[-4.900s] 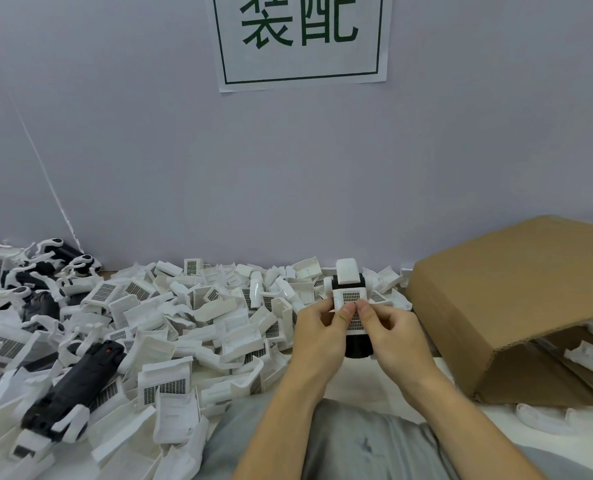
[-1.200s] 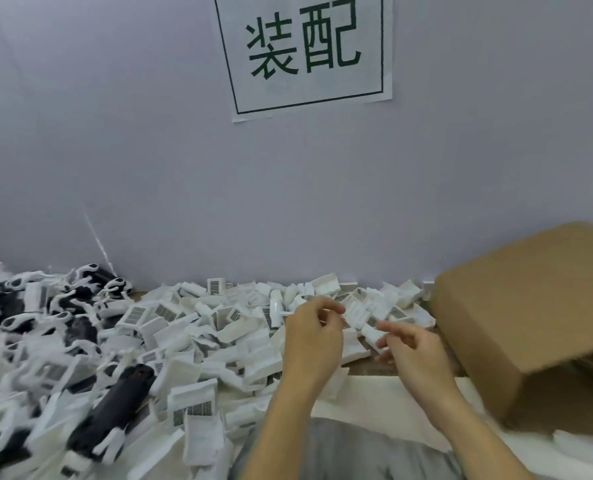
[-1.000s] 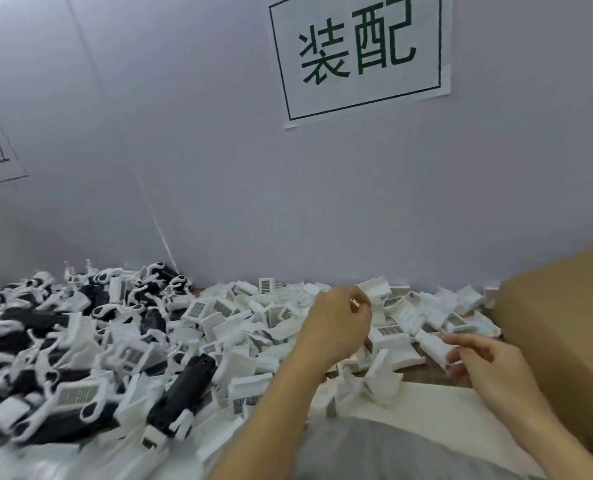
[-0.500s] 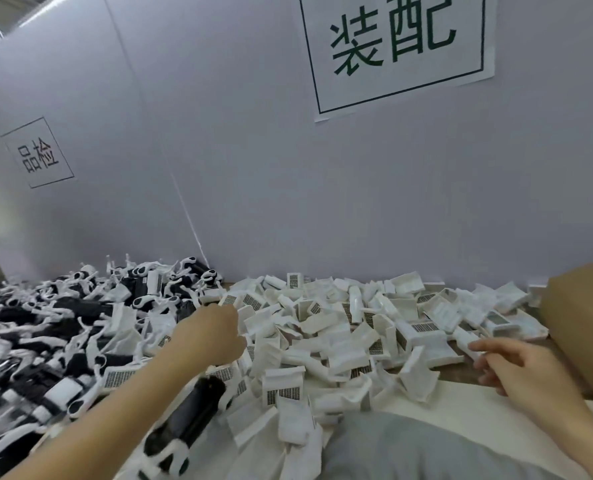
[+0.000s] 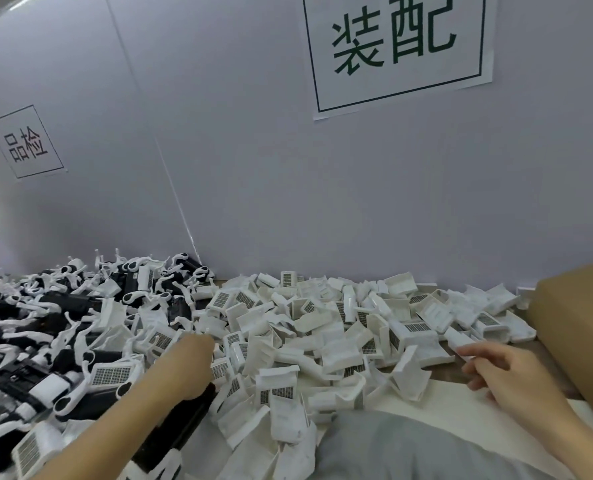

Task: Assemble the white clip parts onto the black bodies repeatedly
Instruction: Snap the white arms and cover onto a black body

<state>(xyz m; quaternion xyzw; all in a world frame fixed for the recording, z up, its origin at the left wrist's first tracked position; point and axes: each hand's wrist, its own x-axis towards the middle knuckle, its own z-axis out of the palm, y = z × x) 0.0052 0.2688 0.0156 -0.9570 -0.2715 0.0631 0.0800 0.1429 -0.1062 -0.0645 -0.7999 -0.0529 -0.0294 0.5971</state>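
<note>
A heap of loose white clip parts [image 5: 333, 337] covers the middle of the table. Left of it lies a heap of black bodies [image 5: 66, 303], many with white parts on them. My left hand [image 5: 187, 365] reaches down onto the upper end of one black body [image 5: 174, 427] at the front of the heaps; its fingers curl downward out of sight, so a grip cannot be confirmed. My right hand [image 5: 506, 379] hovers with loose, spread fingers and holds nothing, just right of the white clip heap, fingertips near a clip [image 5: 461, 344].
A brown cardboard box [image 5: 579, 327] stands at the right edge, close to my right hand. A grey partition wall [image 5: 288, 202] with two paper signs closes the back. Grey cloth [image 5: 409, 448] on my lap and a white sheet [image 5: 454, 403] lie in front.
The assembled piece held in both hands earlier is gone. My view has swung left; my left hand moved left and down onto the black body, while my right hand stayed open near the clips.
</note>
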